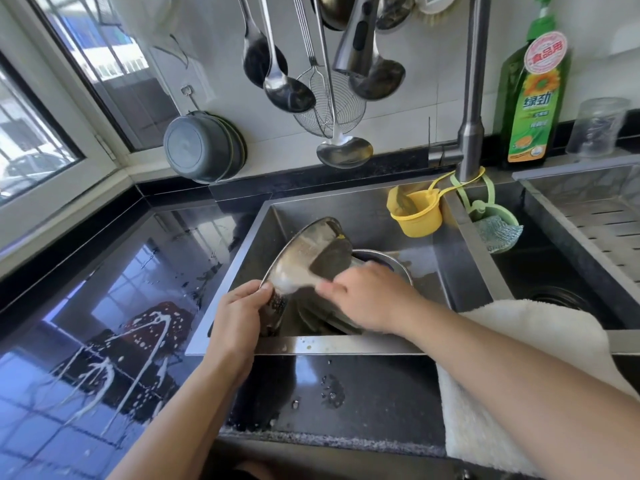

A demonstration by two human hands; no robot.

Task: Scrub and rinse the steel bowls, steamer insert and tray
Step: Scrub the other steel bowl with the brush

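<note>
A round perforated steel steamer insert (294, 258) stands tilted on its edge in the left sink basin (433, 258). My left hand (239, 317) grips its lower left rim, thumb on top. My right hand (367, 299) holds a dark scouring pad (330, 261) with a yellow edge and presses it against the insert's face. A steel bowl (388, 263) lies in the basin behind my right hand, with more steelware under my wrist, mostly hidden.
The faucet (472, 109) rises at the back between the basins, its spray head (356, 39) over the sink. A yellow holder (419, 216), a green holder with scrubber (498, 230), a detergent bottle (535, 98), a white towel (502, 375) and hanging ladles (287, 91) surround it. White splashes (114, 362) streak the left counter.
</note>
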